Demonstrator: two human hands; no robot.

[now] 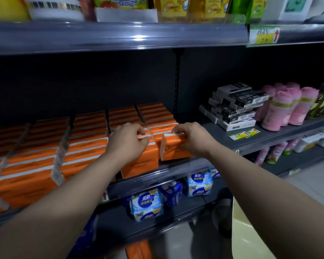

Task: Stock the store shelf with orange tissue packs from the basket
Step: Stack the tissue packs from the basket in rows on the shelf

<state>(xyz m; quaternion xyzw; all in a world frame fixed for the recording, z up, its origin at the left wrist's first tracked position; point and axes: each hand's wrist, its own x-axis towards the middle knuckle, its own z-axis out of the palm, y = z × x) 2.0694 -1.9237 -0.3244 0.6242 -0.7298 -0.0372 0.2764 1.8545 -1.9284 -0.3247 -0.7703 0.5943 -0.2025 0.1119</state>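
Orange tissue packs point(88, 144) with white stripes fill the middle shelf point(269, 139) in several rows running front to back, with clear dividers between the rows. The left hand point(127, 141) curls its fingers over the top edge of the front pack point(140, 165) in the second row from the right. The right hand point(191, 139) grips a tilted pack point(176, 148) at the front of the rightmost row, fingers on its top and thumb on its near face. Both packs carry dark print that is too blurred to read. Further right on the same shelf lies a pile of black and white boxes point(234, 105), two of them marked "HQ35", and beside them stand pink rolled towels point(288, 107). Price tags point(244, 134) with red arrows sit on the shelf edge near the boxes. A yellow-green tag point(264, 35) with a red arrow and handwriting hangs on the rail of the upper shelf. On the shelf below stand blue and white packs point(147, 204) with Chinese lettering. A cream-coloured surface point(251, 232) shows at lower right, though I cannot tell whether it is the basket.
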